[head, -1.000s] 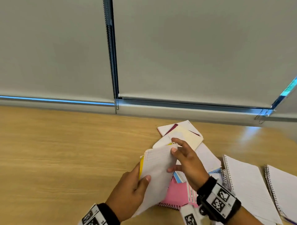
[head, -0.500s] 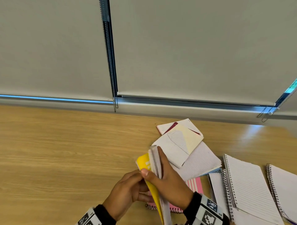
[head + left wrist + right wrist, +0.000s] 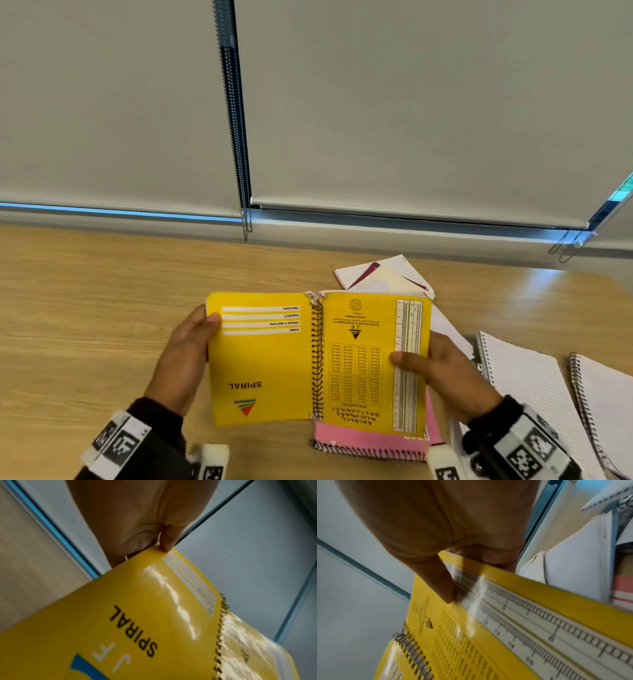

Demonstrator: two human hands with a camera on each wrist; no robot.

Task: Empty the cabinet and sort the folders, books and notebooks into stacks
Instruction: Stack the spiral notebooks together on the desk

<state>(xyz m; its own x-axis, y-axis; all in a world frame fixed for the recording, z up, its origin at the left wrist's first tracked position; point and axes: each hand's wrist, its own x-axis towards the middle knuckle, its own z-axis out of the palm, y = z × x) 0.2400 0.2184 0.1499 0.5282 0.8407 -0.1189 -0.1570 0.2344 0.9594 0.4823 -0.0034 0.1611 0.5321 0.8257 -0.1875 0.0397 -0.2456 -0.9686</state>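
Yellow spiral notebook spread open, covers up, between my two hands.

At lower left of the head view my left hand [image 3: 186,356] grasps the outer edge of the glossy yellow wire-bound notebook [image 3: 274,359], thumb pinching its front cover; in the centre the black wire spine [image 3: 317,359] runs top to bottom; at lower right my right hand [image 3: 442,368] clamps the back cover, thumb on the printed ruler strip. The notebook hangs above the pale wooden table [image 3: 85,308], over a pink spiral notebook [image 3: 370,440]. Behind it loose white papers [image 3: 383,274] lie jumbled, and at far right two open lined spiral pads [image 3: 527,387] sit side by side. I judge sorting barely begun: no tidy stacks show, and the cabinet is out of view.
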